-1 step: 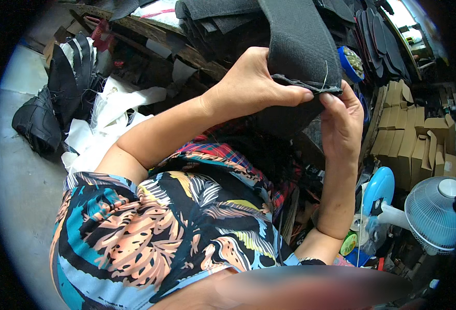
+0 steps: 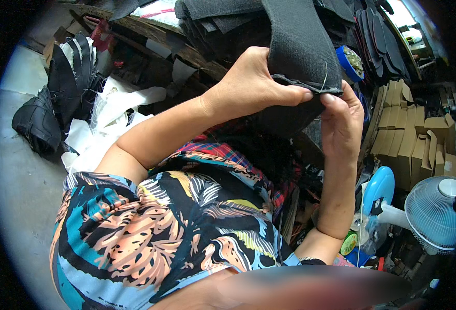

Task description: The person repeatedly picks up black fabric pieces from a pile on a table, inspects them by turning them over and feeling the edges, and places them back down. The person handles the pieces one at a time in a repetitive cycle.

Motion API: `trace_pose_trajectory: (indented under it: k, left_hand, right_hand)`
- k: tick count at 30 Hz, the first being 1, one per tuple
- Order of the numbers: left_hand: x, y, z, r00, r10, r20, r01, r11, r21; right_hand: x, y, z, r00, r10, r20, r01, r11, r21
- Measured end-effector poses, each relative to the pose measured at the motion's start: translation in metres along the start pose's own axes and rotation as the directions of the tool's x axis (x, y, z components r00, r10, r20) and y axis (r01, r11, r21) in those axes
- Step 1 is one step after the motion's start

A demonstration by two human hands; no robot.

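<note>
Both my hands are raised in front of me on one piece of black fabric, a thick, ribbed-looking strip with a folded or seamed lower edge. My left hand is closed on its left side, the thumb lying along that edge and the other fingers behind the cloth. At the right corner, my right hand pinches the same edge between thumb and fingers. A loose pale thread runs down the fabric near this corner. More black material hangs below the edge, partly behind my hands.
Stacked black sheets lie on a worktable ahead, with black cut pieces beyond at right. A blue-rimmed tub stands near my right hand. Cardboard boxes and a fan are at right; white cloth scraps lie at left.
</note>
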State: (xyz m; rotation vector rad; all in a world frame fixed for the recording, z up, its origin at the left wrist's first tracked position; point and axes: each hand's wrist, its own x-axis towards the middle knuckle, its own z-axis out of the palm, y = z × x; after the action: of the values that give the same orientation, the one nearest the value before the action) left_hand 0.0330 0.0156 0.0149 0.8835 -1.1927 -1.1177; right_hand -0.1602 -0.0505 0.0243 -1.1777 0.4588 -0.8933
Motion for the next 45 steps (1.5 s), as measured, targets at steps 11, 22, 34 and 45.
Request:
trace_pose_trajectory:
  k: [11, 22, 34, 45]
  left_hand:
    - [0.005, -0.005, -0.007, 0.99, -0.133, -0.054, 0.11, 0.945, -0.307]
    - [0.012, -0.008, -0.015, 0.991, -0.119, 0.056, 0.126, 0.983, -0.132]
    - [0.008, -0.018, -0.033, 0.99, 0.038, 0.135, -0.009, 0.978, -0.209]
    - [-0.006, 0.007, -0.025, 0.98, 0.141, 0.139, -0.158, 0.98, 0.12]
  right_hand:
    - [0.004, 0.0, -0.008, 0.997, 0.07, -0.031, -0.068, 0.995, 0.069]
    - [-0.005, 0.005, -0.003, 0.998, -0.034, -0.056, 0.025, 0.985, -0.168]
    - [-0.008, 0.01, -0.021, 0.995, -0.065, -0.074, 0.055, 0.99, -0.127]
    - [-0.009, -0.001, -0.004, 0.996, -0.052, 0.066, 0.071, 0.943, -0.324]
